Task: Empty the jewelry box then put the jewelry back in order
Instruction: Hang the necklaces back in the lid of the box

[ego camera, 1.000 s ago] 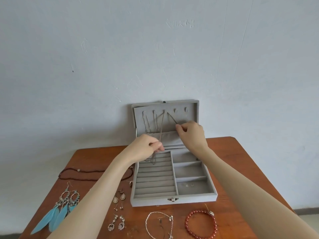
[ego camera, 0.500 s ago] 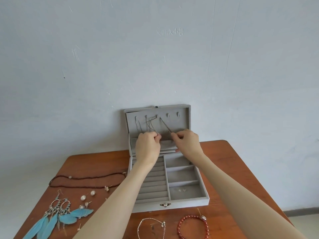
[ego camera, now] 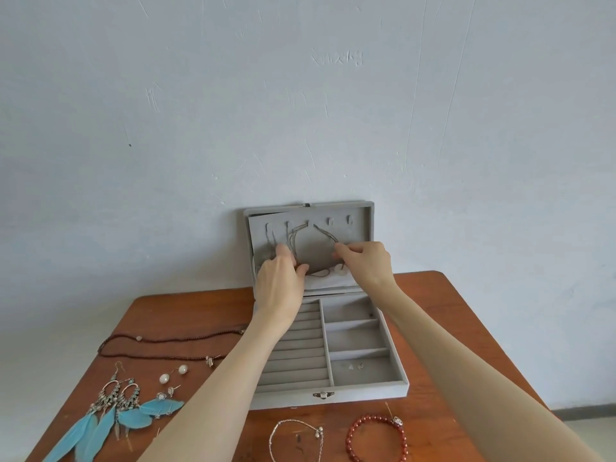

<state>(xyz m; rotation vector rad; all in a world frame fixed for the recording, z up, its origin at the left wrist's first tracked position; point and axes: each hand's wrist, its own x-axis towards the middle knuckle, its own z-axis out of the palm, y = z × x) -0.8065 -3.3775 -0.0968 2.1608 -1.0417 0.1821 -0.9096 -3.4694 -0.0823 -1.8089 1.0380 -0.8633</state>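
Both hands work at the raised lid (ego camera: pixel 361 225) of the grey box (ego camera: pixel 396 378), which stands open at the back of the tabletop (ego camera: pixel 443 328). The left hand (ego camera: pixel 279 288) has its fingers curled, pinching the lower run of a thin chain (ego camera: pixel 301 232) that hangs from a hook in the lid. The right hand (ego camera: pixel 365 265) pinches the chain's other strand just above the lid's pocket (ego camera: pixel 328 283). Two more chains hang from the hooks further left.

The step looks like seating a necklace on its hook and tucking the slack into the pocket. To do it well: keep light tension on both strands so the loop stays over the hook, feed the loose end down into the pocket a little at a time, and hold it apart from the neighbouring chains, which are close enough to tangle. Let go only once the chain hangs straight.

Much is left on the tabletop: feather earrings (ego camera: pixel 110 418), pearl earrings (ego camera: pixel 173 373), a bead necklace (ego camera: pixel 166 340), a silver bracelet (ego camera: pixel 293 438) and a red bracelet (ego camera: pixel 376 438)
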